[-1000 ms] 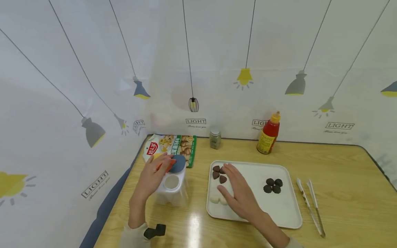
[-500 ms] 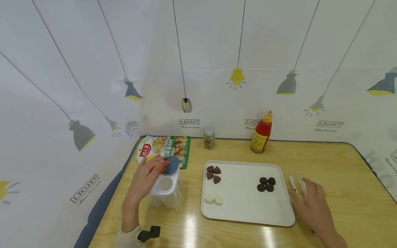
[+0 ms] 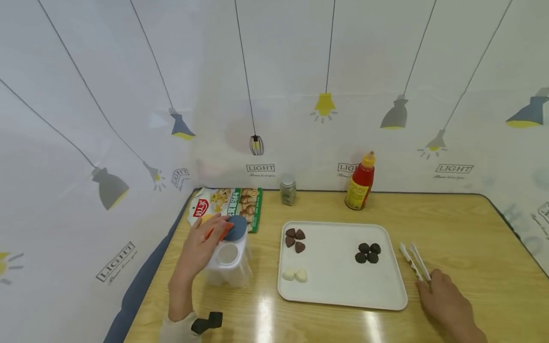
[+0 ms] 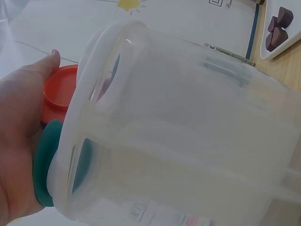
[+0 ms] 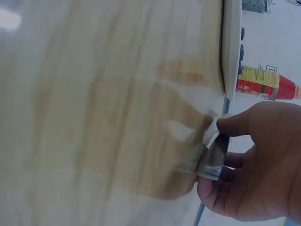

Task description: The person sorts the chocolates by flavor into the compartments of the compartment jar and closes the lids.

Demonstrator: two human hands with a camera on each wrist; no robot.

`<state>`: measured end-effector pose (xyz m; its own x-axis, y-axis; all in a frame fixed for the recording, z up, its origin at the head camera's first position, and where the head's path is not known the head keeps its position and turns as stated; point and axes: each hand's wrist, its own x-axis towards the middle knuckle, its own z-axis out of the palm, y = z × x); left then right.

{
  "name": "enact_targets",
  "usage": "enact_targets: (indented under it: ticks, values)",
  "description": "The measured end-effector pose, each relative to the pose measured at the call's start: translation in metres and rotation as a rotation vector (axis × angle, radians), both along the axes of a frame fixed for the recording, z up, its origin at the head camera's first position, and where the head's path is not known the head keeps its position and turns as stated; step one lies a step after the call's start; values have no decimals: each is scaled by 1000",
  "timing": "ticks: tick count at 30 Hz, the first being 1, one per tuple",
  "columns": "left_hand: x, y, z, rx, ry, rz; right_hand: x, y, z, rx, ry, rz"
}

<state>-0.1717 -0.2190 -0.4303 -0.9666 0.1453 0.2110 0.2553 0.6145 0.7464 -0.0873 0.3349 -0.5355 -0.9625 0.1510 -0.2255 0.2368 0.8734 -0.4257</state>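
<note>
My left hand (image 3: 199,247) lies over the top of a clear plastic container (image 3: 231,274) and pinches a red lid (image 4: 62,89). A blue lid (image 3: 236,228) and a green lid (image 4: 47,162) sit on its top; one round opening faces up uncovered. My right hand (image 3: 448,302) grips the bend end of metal tongs (image 3: 420,262) with white tips, lying right of the tray. On the white tray (image 3: 330,290) are several brown wedge-shaped chocolates (image 3: 295,240), two white heart-shaped pieces (image 3: 301,275) and several dark fluted chocolates (image 3: 368,253).
Behind the container lies a food packet (image 3: 246,202) printed with mushrooms. A small glass jar (image 3: 288,190) and a red sauce bottle (image 3: 360,183) stand at the back of the wooden table (image 3: 454,228), before a wall cloth printed with lamps.
My right hand has moved from above the tray's left side to the tongs, then down to their near end and gripped them. The left hand stays on the container.
</note>
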Motion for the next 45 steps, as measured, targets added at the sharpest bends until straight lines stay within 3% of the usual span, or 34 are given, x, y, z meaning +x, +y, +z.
enact_targets:
  ticks: [5,10,21,29,33,40,45]
  values:
    - [0,3,-1,10,-1,-1,6,5,8,-85,3,-26]
    - [0,4,0,14,14,4,16,-8,19,-109,107,-25]
    - [-7,5,2,-2,23,5,21,-66,20,13,263,120]
    - [-7,5,2,2,18,6,12,-75,21,110,293,124]
    - [-6,6,2,0,15,8,10,-76,21,133,267,120]
    - [-7,6,2,4,22,3,9,-78,19,103,213,137]
    - [-7,6,2,5,15,5,12,-79,16,60,267,144]
